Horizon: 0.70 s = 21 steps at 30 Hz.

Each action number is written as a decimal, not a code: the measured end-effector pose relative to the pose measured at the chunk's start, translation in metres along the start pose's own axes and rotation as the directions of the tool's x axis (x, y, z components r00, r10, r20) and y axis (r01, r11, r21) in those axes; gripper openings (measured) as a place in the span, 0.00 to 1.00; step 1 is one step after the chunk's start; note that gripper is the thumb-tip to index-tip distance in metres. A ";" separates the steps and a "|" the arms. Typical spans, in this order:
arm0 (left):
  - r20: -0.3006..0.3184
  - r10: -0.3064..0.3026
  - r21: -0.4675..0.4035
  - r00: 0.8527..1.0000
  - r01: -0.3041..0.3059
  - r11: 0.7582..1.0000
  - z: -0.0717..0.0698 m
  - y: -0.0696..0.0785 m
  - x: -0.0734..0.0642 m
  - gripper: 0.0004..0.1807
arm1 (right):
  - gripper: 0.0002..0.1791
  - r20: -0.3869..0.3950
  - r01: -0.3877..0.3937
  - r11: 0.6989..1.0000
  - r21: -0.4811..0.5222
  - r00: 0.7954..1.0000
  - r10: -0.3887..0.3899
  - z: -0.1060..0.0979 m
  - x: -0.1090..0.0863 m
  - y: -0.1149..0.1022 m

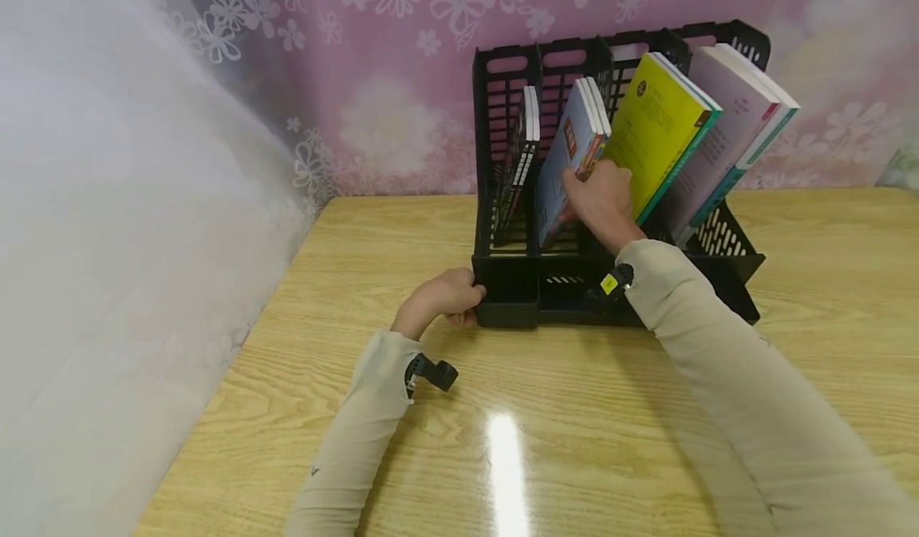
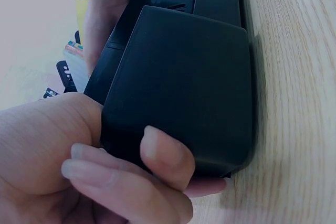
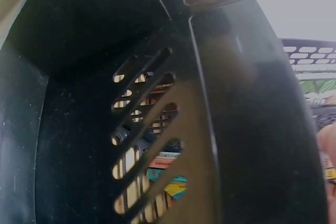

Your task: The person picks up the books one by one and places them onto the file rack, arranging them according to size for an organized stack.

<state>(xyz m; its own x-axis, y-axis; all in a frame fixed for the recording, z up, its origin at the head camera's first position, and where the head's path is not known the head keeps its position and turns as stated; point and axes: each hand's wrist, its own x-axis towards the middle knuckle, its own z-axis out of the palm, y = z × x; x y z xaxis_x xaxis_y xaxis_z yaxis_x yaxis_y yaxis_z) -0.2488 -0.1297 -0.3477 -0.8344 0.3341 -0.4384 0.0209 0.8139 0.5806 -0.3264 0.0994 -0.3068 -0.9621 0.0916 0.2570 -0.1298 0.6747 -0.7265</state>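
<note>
A black desktop book rack (image 1: 506, 270) with several upright sections stands on the table. At its front left corner, my left hand (image 1: 445, 294) grips the small front compartment (image 2: 184, 82), fingers curled against the corner in the left wrist view. My right hand (image 1: 601, 198) reaches into the rack and grips the light blue books (image 1: 567, 142) by their lower spine edge. These lean in the second section. Thin dark books (image 1: 518, 162) stand to their left. A yellow book (image 1: 653, 122) and a lilac book (image 1: 725, 114) lean to the right. Rack plastic (image 3: 262, 108) fills most of the right wrist view.
The rack sits on a light wooden table (image 1: 287, 409). Behind it hangs a pink flowered cloth (image 1: 402, 66), and a pale white cloth (image 1: 129, 242) is at the left. Each wrist bears a black strap mount (image 1: 434, 372).
</note>
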 end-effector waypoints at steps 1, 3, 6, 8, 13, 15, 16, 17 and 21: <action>0.006 0.000 -0.005 1.000 0.000 1.000 0.000 0.000 0.000 0.19 | 0.26 0.021 0.008 1.000 0.007 1.000 -0.008 -0.002 -0.001 0.000; 0.005 0.010 -0.003 1.000 -0.010 1.000 0.000 0.000 0.001 0.19 | 0.26 0.048 0.026 1.000 0.014 0.998 -0.027 -0.006 -0.003 0.000; -0.008 0.026 0.006 1.000 -0.026 1.000 -0.002 0.001 0.001 0.18 | 0.23 0.062 0.055 0.998 0.018 0.996 -0.056 -0.013 -0.006 -0.001; -0.020 0.029 0.020 0.999 -0.028 0.999 -0.003 0.001 0.001 0.18 | 0.22 0.056 0.063 0.998 -0.002 0.996 -0.062 -0.018 -0.009 -0.003; -0.023 0.013 0.036 1.000 -0.012 0.999 -0.005 0.001 0.002 0.19 | 0.17 0.045 0.025 1.000 -0.011 0.999 -0.024 -0.030 -0.025 -0.005; -0.024 0.007 0.033 1.000 -0.006 0.999 -0.004 0.000 0.002 0.19 | 0.16 0.022 0.025 1.000 0.007 0.999 -0.026 -0.035 -0.036 -0.006; -0.024 0.006 0.029 1.000 -0.005 1.000 -0.004 -0.001 0.002 0.19 | 0.16 -0.003 0.038 0.999 0.012 0.999 -0.038 -0.038 -0.041 -0.006; -0.023 0.004 0.024 1.000 -0.004 1.000 -0.004 -0.002 0.001 0.19 | 0.16 -0.037 0.057 0.998 0.015 0.998 -0.056 -0.040 -0.047 -0.006; -0.017 0.004 0.002 1.000 -0.004 1.000 -0.004 -0.004 0.000 0.19 | 0.14 -0.164 0.153 0.988 0.019 0.975 -0.148 -0.050 -0.068 -0.002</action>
<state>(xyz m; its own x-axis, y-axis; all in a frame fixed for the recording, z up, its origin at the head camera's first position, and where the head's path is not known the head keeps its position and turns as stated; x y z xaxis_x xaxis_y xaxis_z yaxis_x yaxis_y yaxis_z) -0.2511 -0.1350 -0.3479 -0.8437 0.3291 -0.4240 0.0255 0.8138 0.5806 -0.2488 0.1286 -0.2904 -0.8799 0.1094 0.4624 -0.2799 0.6670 -0.6905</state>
